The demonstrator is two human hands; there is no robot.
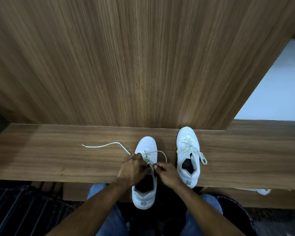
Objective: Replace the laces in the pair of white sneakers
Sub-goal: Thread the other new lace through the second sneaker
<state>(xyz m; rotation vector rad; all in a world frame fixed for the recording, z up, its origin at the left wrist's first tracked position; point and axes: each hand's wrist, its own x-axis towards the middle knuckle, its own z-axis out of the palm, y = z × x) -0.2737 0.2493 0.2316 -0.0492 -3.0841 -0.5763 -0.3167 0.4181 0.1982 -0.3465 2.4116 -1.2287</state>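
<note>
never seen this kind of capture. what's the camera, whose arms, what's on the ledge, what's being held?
One picture, from a wide-angle camera worn on a person's head, looking down at their own bare arms; no robot. Two white sneakers sit on a wooden ledge. The right sneaker is laced and untouched. The left sneaker overhangs the edge. The left hand grips it at the eyelets, and the right hand pinches its lace, whose free end trails left across the ledge.
</note>
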